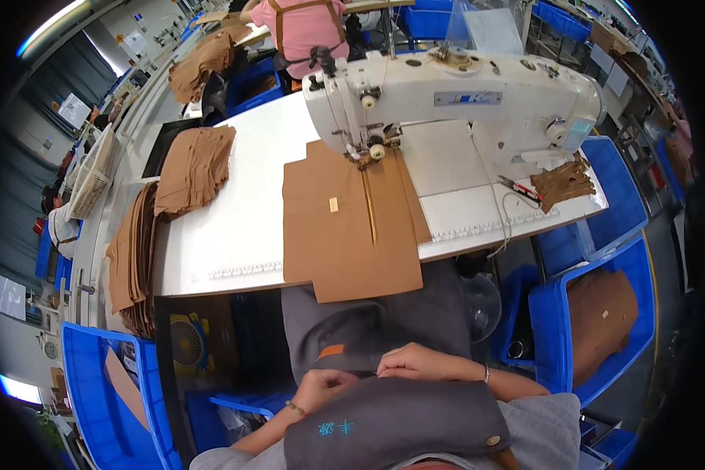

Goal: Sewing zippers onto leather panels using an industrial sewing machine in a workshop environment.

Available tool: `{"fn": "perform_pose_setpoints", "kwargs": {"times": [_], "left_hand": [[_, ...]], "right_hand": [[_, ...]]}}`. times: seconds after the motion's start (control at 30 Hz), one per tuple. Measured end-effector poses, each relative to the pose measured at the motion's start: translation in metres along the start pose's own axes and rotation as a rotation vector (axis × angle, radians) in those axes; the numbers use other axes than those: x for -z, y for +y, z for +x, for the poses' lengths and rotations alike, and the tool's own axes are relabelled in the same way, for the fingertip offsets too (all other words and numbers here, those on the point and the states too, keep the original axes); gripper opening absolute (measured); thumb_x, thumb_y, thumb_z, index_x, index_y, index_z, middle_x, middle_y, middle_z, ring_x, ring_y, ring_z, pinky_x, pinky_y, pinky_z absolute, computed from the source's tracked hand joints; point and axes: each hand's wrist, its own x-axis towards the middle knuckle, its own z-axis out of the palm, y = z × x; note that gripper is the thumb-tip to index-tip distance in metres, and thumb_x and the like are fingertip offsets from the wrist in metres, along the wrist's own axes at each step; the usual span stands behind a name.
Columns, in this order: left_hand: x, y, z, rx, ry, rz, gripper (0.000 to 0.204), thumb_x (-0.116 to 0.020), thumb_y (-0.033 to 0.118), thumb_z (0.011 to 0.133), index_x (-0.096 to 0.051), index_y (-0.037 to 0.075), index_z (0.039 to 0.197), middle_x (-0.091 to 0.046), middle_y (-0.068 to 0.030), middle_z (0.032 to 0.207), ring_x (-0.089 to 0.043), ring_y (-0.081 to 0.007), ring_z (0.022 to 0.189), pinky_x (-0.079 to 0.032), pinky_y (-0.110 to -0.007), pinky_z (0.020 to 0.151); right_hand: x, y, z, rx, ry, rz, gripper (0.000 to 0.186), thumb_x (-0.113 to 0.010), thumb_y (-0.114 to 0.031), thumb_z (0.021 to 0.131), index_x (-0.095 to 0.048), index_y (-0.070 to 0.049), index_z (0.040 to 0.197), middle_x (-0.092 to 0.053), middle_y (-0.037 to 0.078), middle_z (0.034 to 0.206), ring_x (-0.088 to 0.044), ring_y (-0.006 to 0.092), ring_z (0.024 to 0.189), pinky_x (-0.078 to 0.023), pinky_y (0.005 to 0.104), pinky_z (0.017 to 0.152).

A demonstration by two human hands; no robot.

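From my end I see the panel (345,235) on the bench (227,211), its far end partly hidden by the machine (478,94), long axis running toward the hands, near edge overhanging. It lies ahead of both, apart; the right hand (415,362) is slightly nearer than the left hand (326,390). Each grip curls at the apron (431,415); fingertips are obscured, so I cannot tell whether they pinch it.

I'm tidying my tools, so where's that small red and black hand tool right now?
In the head view, the red and black hand tool lies on the right side of the white tabletop, just left of the brown scraps.
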Motion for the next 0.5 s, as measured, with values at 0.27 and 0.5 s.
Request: {"fn": "perform_pose_setpoints", "kwargs": {"times": [0.27, 0.5], "left_hand": [[0.048, 0.128, -0.004, -0.313, 0.196, -0.308, 0.012, -0.076, -0.002, 0.09, -0.078, -0.006, 0.101, -0.078, -0.0178, 0.087, -0.076, -0.02, 0.08, -0.061, -0.03, 0.074], [0.017, 0.188, 0.069, -0.469, 0.05, -0.528, 0.029, -0.066, 0.002, 0.098, -0.066, -0.008, 0.126, -0.077, -0.0213, 0.097, -0.077, -0.0254, 0.091, -0.063, -0.035, 0.082]], "right_hand": [[0.013, 0.0, 0.011, -0.104, 0.119, 0.047, 0.017, -0.066, -0.02, 0.1, -0.073, -0.005, 0.104, -0.076, 0.009, 0.087, -0.072, 0.0224, 0.074, -0.054, 0.032, 0.071], [0.009, 0.014, 0.024, -0.053, 0.219, -0.018, 0.016, -0.07, -0.019, 0.096, -0.072, -0.004, 0.102, -0.075, 0.01, 0.089, -0.072, 0.0266, 0.078, -0.055, 0.0351, 0.072]]}}
